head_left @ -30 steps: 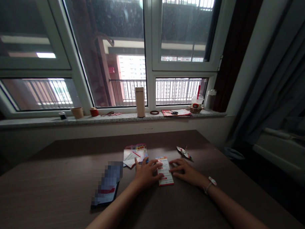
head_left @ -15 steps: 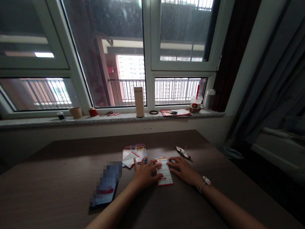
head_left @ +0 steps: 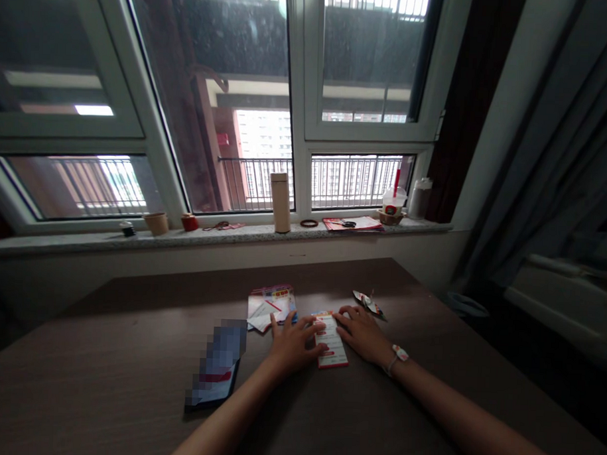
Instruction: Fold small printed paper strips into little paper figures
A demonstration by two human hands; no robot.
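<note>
Much of the lower frame is filled by a brown table [head_left: 130, 354]. A phone [head_left: 219, 364] is laid left of bottom centre, printed papers [head_left: 271, 309] are gathered below mid-frame, a red-edged card [head_left: 335, 351] is set to their lower right, a wrapper-like scrap [head_left: 368, 303] farther right.

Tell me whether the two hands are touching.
Apart: the head view shows part of the printed card between the left hand and the right hand.

The left hand [head_left: 290, 347] rests on a printed leaflet [head_left: 334, 343].
</note>
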